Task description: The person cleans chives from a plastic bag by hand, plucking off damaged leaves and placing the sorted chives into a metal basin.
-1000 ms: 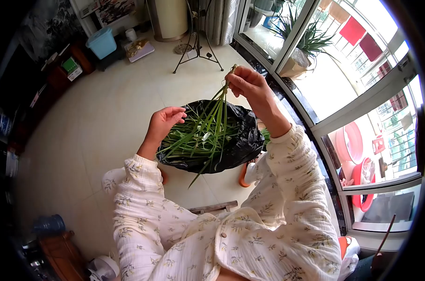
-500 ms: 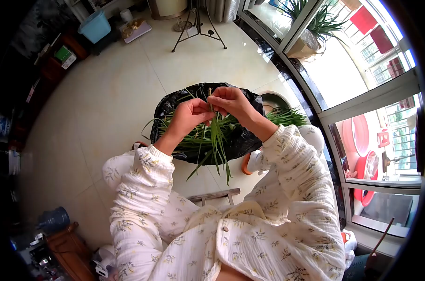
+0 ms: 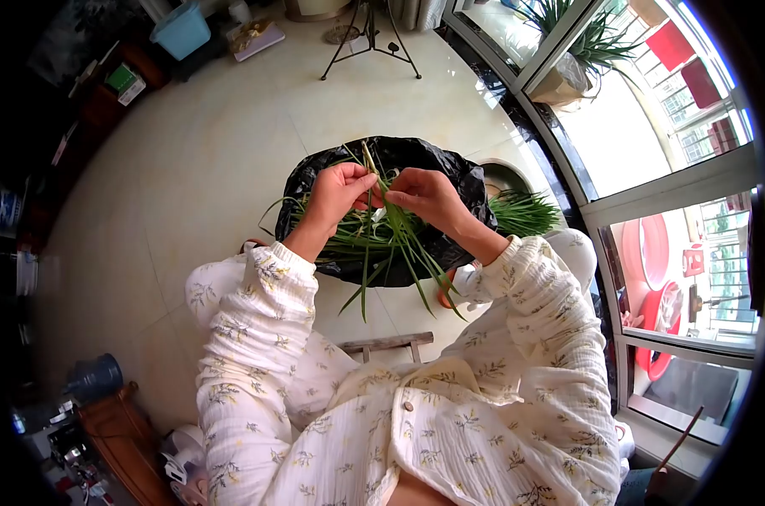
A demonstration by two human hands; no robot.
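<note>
A small bunch of long green stalks [image 3: 399, 229] hangs between my hands, its pale ends pointing up and its leaves drooping over the near rim of a black plastic bag [image 3: 416, 152]. My left hand [image 3: 340, 194] pinches the stalks just below the pale ends. Close beside it on the right, my right hand [image 3: 426, 197] has its thumb and fingers closed on the leaves. More green stalks [image 3: 349, 250] lie loose in the bag beneath both hands.
Right of the bag, a round basin [image 3: 502, 175] stands behind a pile of green leaves [image 3: 522, 212]. A wooden stool edge [image 3: 387, 342] shows between my knees. A metal stand [image 3: 371, 42] is ahead, and glass doors [image 3: 602, 190] run along the right.
My right hand has come down from high above the bag to meet my left hand. The bunch came down with it, and my left hand has closed on it. The basin now shows.
</note>
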